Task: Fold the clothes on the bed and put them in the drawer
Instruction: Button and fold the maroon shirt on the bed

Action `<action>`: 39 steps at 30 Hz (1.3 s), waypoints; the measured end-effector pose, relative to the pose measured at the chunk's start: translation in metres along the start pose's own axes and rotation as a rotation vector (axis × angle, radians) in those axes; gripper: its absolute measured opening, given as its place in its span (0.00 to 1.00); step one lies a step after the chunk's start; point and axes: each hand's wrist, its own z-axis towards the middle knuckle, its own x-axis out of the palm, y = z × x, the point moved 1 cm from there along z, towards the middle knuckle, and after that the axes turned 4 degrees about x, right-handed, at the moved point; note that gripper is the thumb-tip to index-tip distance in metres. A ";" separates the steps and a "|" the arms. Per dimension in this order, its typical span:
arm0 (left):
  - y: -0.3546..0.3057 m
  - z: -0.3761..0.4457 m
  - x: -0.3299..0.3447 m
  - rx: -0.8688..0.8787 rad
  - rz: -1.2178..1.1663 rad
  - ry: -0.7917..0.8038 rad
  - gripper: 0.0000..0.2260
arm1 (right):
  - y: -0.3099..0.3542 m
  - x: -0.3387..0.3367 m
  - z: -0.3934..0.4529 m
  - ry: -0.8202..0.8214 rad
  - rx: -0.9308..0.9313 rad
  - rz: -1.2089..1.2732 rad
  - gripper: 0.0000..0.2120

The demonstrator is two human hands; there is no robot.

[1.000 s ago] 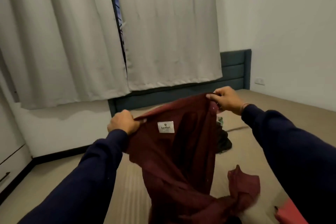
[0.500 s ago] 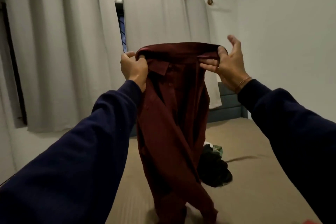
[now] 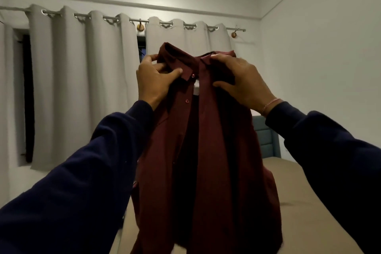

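A dark red button-up shirt (image 3: pixel 206 150) hangs in the air in front of me, front side toward me, its placket open down the middle. My left hand (image 3: pixel 154 80) pinches the left collar flap between thumb and fingers. My right hand (image 3: pixel 241 80) grips the right side of the collar. The shirt's lower part drapes down toward the bed (image 3: pixel 309 202), which has a tan sheet. The drawer and the other clothes are hidden from view.
Grey curtains (image 3: pixel 82 88) on a metal rod cover the window ahead. A blue-grey headboard (image 3: pixel 266 136) stands against the white wall at the right, behind the bed.
The shirt has been raised off the bed and turned front side toward me. Both hands have shifted their hold onto the collar flaps. My view has tilted upward.
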 end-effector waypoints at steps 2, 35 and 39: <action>-0.005 0.002 -0.007 0.056 0.069 0.061 0.30 | 0.004 -0.010 0.005 -0.049 0.016 -0.061 0.32; 0.377 -0.451 0.050 -1.005 0.336 1.376 0.10 | -0.007 0.355 -0.487 1.095 0.730 0.310 0.19; 0.342 -0.496 0.027 -0.898 0.703 1.321 0.16 | 0.063 0.315 -0.545 1.007 0.769 0.021 0.34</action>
